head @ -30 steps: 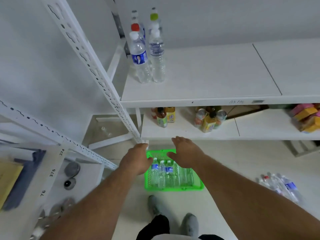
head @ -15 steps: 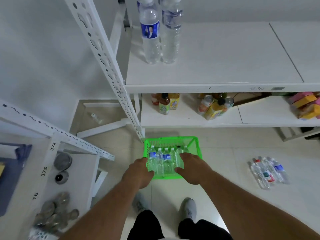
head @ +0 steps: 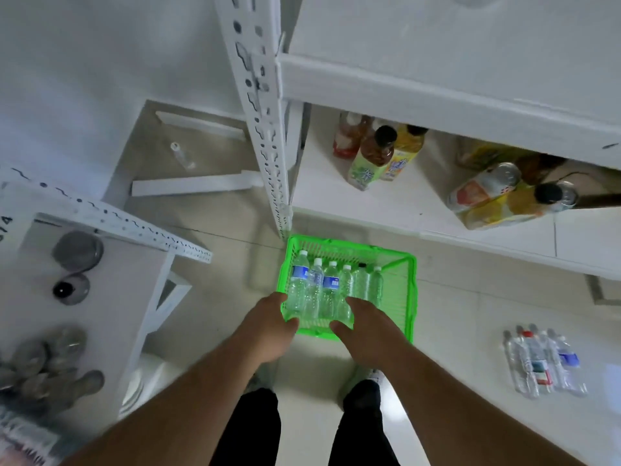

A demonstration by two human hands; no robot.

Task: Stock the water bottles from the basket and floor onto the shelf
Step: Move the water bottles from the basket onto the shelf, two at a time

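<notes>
A green basket (head: 411, 297) stands on the floor at the foot of the white shelf (head: 437, 62). In it lie several clear water bottles (head: 331, 287) side by side, caps pointing away from me. My left hand (head: 268, 327) is at the basket's near left corner, thumb spread toward the bottles. My right hand (head: 366, 331) reaches over the near rim, fingers lying on the bottoms of the middle bottles, thumb spread. Neither hand visibly grips a bottle. More water bottles (head: 544, 364) lie on the floor to the right.
The lower shelf board holds tea and juice bottles (head: 373, 156) and cans (head: 494, 193). A perforated white upright (head: 265, 129) rises just left of the basket. A second shelf at left carries jars (head: 77, 250). My feet are under my arms.
I have bent lower toward the floor; the upper shelf's bottles left the view. Both hands dropped from above the basket to its near edge and onto the bottles.
</notes>
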